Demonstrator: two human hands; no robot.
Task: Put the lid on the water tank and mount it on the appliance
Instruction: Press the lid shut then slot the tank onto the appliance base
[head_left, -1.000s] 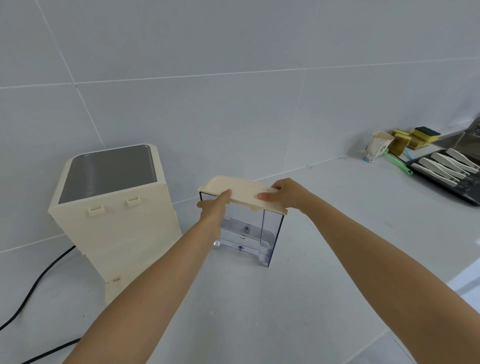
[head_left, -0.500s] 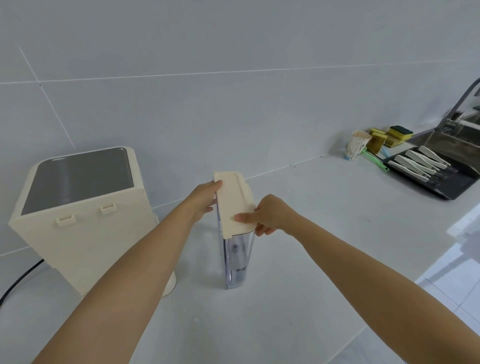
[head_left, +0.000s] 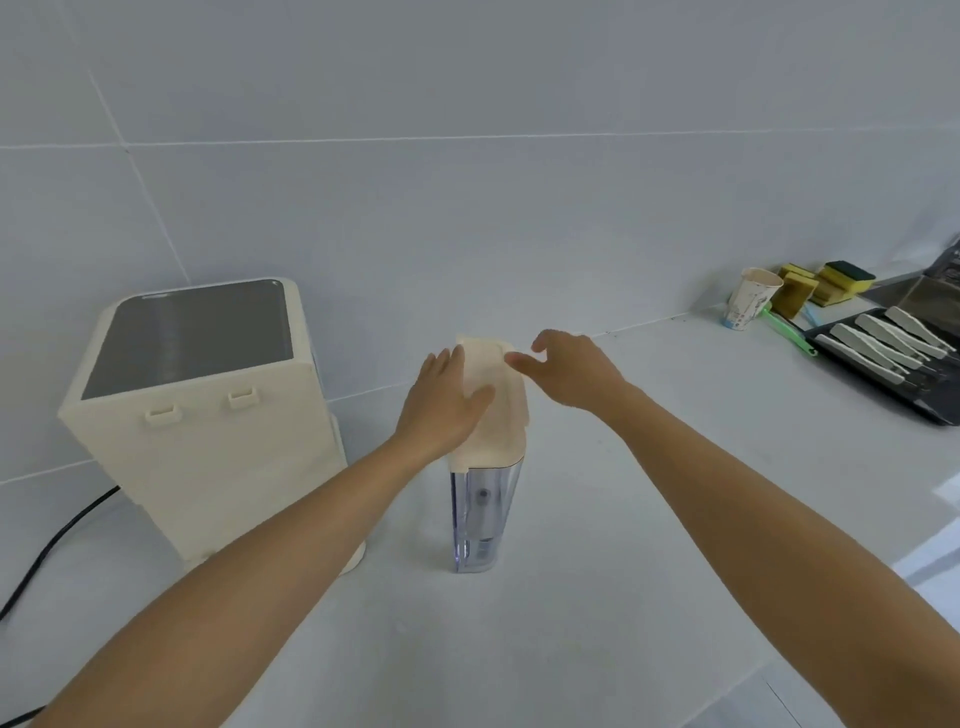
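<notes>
Now that the cream lid (head_left: 496, 410) sits flat along the top of the clear water tank (head_left: 480, 514), where a second ago it was held tilted above the rim, the capping step looks done or nearly so. The left hand (head_left: 441, 405) presses open-palmed on the lid's near side, gripping nothing. The right hand (head_left: 569, 371) has let go and hovers with loose, spread fingers just beside the lid's far end. Standing upright on the white counter (head_left: 597, 597), the tank is close to the cream appliance (head_left: 208, 415) at its left, not yet mounted; lifting it across comes next.
</notes>
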